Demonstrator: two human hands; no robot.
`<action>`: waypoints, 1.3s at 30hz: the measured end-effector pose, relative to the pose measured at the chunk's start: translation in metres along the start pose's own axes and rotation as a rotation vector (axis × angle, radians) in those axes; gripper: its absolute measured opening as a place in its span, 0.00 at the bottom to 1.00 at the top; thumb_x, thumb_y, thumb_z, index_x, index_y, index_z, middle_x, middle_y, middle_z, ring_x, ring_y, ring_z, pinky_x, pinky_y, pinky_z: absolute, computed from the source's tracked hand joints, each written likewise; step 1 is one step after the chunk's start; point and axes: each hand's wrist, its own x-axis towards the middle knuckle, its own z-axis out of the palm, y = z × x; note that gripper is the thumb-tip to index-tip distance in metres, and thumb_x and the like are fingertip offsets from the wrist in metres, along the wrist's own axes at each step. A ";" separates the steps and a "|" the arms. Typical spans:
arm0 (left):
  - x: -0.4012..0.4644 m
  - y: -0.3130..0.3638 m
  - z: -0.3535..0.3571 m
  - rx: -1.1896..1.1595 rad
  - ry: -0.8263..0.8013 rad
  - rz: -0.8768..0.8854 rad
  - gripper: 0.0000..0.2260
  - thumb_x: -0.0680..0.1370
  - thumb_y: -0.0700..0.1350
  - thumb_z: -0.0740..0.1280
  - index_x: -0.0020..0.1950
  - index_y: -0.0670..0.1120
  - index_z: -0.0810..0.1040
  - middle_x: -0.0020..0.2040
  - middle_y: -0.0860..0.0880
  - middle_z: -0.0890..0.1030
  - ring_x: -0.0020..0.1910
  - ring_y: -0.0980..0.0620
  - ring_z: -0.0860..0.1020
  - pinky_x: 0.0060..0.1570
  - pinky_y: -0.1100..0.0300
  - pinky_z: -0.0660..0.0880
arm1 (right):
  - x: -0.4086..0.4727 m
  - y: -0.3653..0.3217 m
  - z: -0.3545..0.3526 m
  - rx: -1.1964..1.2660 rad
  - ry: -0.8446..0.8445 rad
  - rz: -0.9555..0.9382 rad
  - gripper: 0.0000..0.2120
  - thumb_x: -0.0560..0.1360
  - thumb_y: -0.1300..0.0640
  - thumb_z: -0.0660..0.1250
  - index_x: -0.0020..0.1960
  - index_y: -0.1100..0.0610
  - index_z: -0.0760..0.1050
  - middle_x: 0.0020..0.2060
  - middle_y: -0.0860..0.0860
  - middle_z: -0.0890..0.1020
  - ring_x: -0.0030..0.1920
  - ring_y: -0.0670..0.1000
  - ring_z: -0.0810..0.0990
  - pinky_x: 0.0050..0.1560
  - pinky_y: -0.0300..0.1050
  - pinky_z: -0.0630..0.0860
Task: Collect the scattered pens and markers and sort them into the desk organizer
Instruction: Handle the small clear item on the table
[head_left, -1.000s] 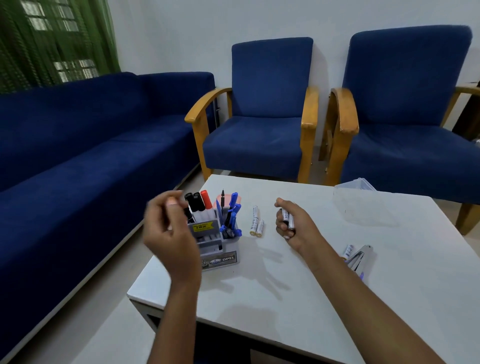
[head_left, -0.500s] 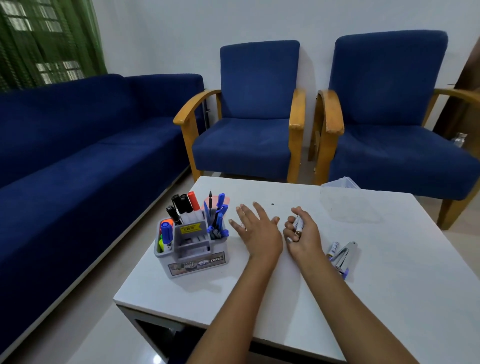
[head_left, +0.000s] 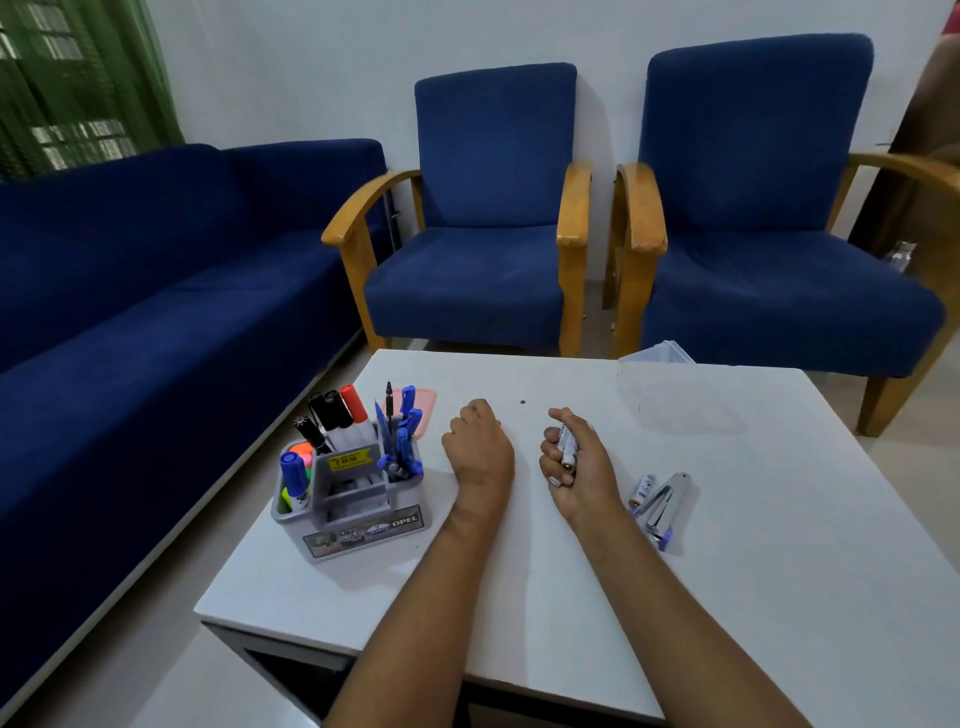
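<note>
**Head view: left hand closes over the table where two batteries lay**

Head camera looks down both forearms onto the white table. Nearest on the right lies a silver stapler with one loose battery touching its far-left side.

The right hand rests its outer edge on the table, fingers curled round two batteries; their long axis runs near to far, tilted a little left at the far end, metal caps toward the near side. That grip matches half a second ago.

The left hand is what has changed. A second ago it hovered raised by the organizer while two batteries lay on the table between the hands; half a second ago it lay flat there with fingers spread. Now its fingers are curled under, knuckles up. Those two batteries are no longer visible, so it has probably gathered them, but whether the fist holds anything I cannot tell.

Left of that hand stands the grey desk organizer, near the table's left edge. Pens and markers already stand in it, tips down, caps leaning far: blue pens in the right compartment, black and red markers at the back, highlighters and a blue marker in the left. No loose pen shows on the table, so the sorting looks nearly done.

Farther right sits a clear plastic box.
</note>
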 end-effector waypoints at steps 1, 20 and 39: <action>0.001 0.000 0.001 -0.011 -0.014 -0.003 0.14 0.82 0.45 0.54 0.65 0.41 0.67 0.58 0.44 0.77 0.53 0.48 0.78 0.44 0.58 0.73 | 0.000 0.000 0.000 -0.002 -0.001 -0.001 0.05 0.79 0.59 0.60 0.49 0.61 0.71 0.30 0.53 0.70 0.20 0.43 0.64 0.16 0.32 0.56; -0.053 -0.017 -0.018 -0.996 -0.059 0.022 0.08 0.81 0.45 0.59 0.47 0.43 0.73 0.37 0.48 0.77 0.35 0.52 0.74 0.35 0.58 0.67 | -0.007 0.002 0.000 -0.084 0.009 -0.031 0.06 0.77 0.57 0.65 0.49 0.58 0.68 0.32 0.54 0.73 0.20 0.44 0.66 0.16 0.32 0.58; -0.037 0.024 -0.048 -1.126 -0.252 -0.279 0.19 0.81 0.58 0.54 0.50 0.44 0.75 0.42 0.48 0.78 0.42 0.50 0.78 0.41 0.60 0.72 | -0.010 0.003 0.004 -0.244 -0.050 0.074 0.13 0.78 0.50 0.63 0.51 0.60 0.72 0.30 0.53 0.75 0.20 0.44 0.70 0.17 0.33 0.62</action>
